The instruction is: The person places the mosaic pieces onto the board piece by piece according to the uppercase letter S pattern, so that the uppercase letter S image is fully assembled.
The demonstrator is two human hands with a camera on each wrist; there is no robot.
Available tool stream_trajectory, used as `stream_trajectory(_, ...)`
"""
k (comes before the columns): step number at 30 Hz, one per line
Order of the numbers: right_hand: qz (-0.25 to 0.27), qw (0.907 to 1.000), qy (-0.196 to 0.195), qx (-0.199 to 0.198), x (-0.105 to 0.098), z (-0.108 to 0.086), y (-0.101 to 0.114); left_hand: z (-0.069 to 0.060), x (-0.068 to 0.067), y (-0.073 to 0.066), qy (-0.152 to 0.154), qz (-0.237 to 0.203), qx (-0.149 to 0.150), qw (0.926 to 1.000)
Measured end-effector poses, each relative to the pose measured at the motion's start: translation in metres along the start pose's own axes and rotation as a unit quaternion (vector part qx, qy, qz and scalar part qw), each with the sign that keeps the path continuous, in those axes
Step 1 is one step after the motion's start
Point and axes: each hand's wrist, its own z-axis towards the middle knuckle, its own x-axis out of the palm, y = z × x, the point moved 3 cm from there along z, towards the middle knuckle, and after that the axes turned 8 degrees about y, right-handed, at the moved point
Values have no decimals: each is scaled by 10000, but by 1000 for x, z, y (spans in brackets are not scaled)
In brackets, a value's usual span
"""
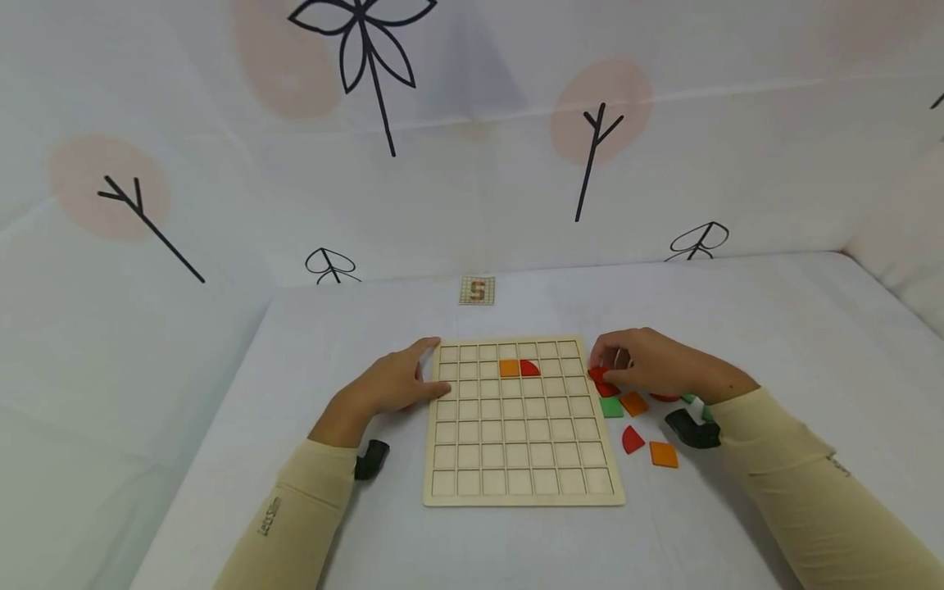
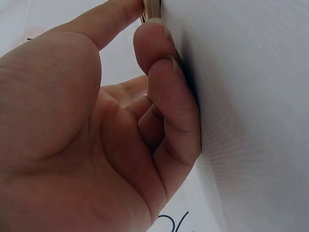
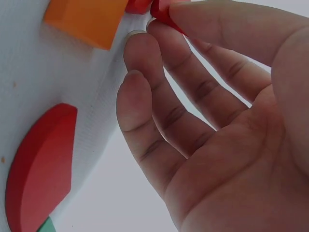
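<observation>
A square wooden grid board (image 1: 483,453) lies on the white cloth. An orange square tile (image 1: 509,369) and a red quarter-circle tile (image 1: 530,368) sit side by side in its second row from the top. At the board's left edge my left hand (image 1: 394,378) is spread, the thumb and index finger touching the rim near the upper corner; its other fingers are bent against the cloth. Right of the board my right hand (image 1: 652,360) pinches a red tile (image 3: 164,10) between thumb and fingers. Its full outline is hidden. Another red tile (image 1: 609,391) lies just beneath.
Near the right hand lie a green tile (image 1: 611,407), an orange tile (image 1: 633,403), a red quarter-circle (image 1: 632,440) and another orange square (image 1: 664,455). More red and green pieces are partly hidden by the right wrist. A small pattern card (image 1: 477,290) lies behind the board.
</observation>
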Motion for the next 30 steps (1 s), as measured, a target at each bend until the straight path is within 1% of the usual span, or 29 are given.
stream_trajectory(4,-56,9998,-128,-113,-1,-1,5,1,-1,-1,24,-26,7,10000)
stream_trajectory(7,-71,9987,-306,-392,-2,-1,12,1,0,-1,45,-43,6,10000)
stream_trajectory(11,-95,9946,-634,-821,-6,3,24,2,0,0,22,-4,36,10000)
stream_trajectory(15,-94,9906,-863,-1062,-10,9,37,3,0,1,-9,17,58,10000)
stream_trajectory(19,-88,9892,-957,-1108,-12,17,49,4,0,2,-41,13,102,9999)
stream_trajectory(23,-60,9892,-1056,-1011,-10,25,59,4,-1,2,-68,-3,141,9999)
stream_trajectory(25,0,9885,-1108,-1025,-8,30,64,4,0,2,-53,-11,136,9999)
stream_trajectory(30,156,9836,-1242,-1296,-3,39,79,3,0,2,-34,-12,60,10000)
